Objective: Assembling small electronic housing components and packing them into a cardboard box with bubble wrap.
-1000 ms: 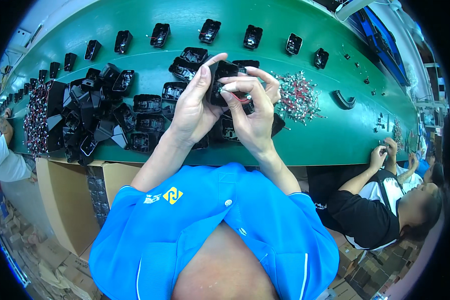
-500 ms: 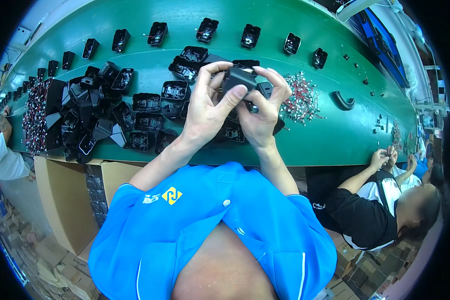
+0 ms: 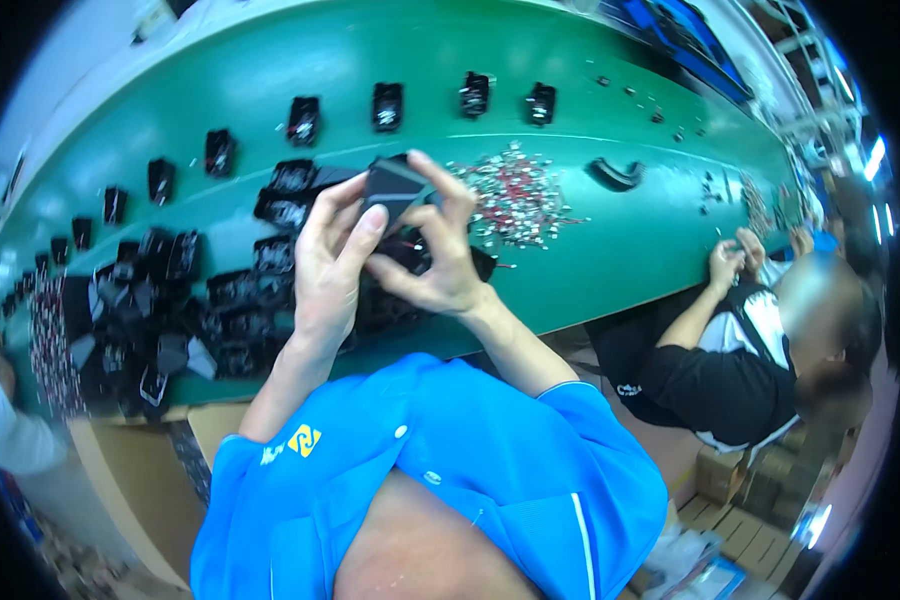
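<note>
A black angular plastic housing (image 3: 396, 188) is held up over the green bench, its smooth outer side facing me. My left hand (image 3: 328, 255) closes on it from the left, thumb laid across its lower front and fingers behind. On the other side my right hand (image 3: 440, 245) grips it, the index finger at its upper right edge and the other fingers bent below; the right thumb stands apart from it. Beneath and beside my hands lie several open black housings (image 3: 245, 290), slightly blurred. A heap of small red-and-white wired connectors (image 3: 515, 195) is to the right of my right hand.
Open housings (image 3: 304, 120) stand in a row along the far side of the green bench (image 3: 630, 240). A pile of black housings (image 3: 135, 300) and another connector heap (image 3: 55, 345) are at left. A curved black part (image 3: 615, 175) lies right. Co-workers sit at both ends; cardboard boxes (image 3: 140, 490) stand below.
The whole view has swung, with the bench tilting and sliding left. The housing has turned to show more of its smooth side, and my right thumb has come away from it.
</note>
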A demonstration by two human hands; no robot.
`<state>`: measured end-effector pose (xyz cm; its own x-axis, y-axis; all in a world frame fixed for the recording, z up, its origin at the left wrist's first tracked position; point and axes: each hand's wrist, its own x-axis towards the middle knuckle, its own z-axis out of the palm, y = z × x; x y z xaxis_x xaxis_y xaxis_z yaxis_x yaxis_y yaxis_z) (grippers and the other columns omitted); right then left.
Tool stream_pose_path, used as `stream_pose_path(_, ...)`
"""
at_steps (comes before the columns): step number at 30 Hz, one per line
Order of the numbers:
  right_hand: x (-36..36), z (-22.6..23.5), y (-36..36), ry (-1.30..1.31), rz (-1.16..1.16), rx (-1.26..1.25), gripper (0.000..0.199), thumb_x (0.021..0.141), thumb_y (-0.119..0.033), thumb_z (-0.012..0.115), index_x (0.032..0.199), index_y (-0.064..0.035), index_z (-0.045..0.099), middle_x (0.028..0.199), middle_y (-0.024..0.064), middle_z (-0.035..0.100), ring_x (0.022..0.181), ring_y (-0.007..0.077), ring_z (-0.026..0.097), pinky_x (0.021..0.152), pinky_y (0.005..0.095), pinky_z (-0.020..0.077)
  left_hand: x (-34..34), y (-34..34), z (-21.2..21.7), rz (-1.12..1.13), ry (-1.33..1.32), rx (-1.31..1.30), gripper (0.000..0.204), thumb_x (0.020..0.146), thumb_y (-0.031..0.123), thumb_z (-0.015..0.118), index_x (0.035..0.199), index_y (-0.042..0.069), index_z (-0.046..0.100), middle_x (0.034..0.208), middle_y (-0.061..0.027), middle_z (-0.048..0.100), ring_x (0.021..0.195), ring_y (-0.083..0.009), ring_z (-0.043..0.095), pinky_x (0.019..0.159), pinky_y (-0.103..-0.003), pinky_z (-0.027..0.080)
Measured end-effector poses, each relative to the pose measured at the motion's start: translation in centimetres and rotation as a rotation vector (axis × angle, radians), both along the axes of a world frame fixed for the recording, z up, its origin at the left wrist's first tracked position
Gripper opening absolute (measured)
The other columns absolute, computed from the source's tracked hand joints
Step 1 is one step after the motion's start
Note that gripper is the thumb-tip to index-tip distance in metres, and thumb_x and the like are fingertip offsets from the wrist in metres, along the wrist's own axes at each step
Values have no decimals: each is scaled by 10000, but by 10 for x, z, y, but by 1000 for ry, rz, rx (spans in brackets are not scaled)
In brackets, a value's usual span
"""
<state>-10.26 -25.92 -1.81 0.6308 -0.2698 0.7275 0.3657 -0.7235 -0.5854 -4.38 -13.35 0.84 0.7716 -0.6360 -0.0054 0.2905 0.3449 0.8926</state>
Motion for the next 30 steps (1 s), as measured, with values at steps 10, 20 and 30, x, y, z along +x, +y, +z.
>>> stream_pose_path(10, 5, 26, -237, 235, -570, -616, 244, 676, -211, 810, 845, -152, 644, 1378, -48, 551, 1230, 212, 433, 1039, 408, 234, 43, 14, 1, 411, -799, 601, 466, 946, 249, 627, 1365, 86, 508, 1372, -139, 529, 1264, -298, 497, 1095, -447, 376)
stream_pose_path(20, 1, -3, -400, 1167, -590, -791, 259, 723, -330, 802, 895, -178, 681, 1380, -78, 528, 1226, 221, 423, 1063, 470, 252, 74, 77, -44, 358, -705, 1199, 476, 922, 274, 663, 1330, 62, 540, 1238, -149, 588, 1078, -274, 569, 950, -390, 454)
stream_pose_path(30, 42, 12, -454, 1127, -732, -308, 537, 817, -624, 652, 1113, -176, 684, 1236, 32, 651, 1185, 274, 563, 1036, 488, 377, 85, 65, -44, 277, -553, 1247, 375, 920, 184, 636, 1257, 30, 578, 1002, -131, 661, 830, -227, 610, 755, -330, 494)
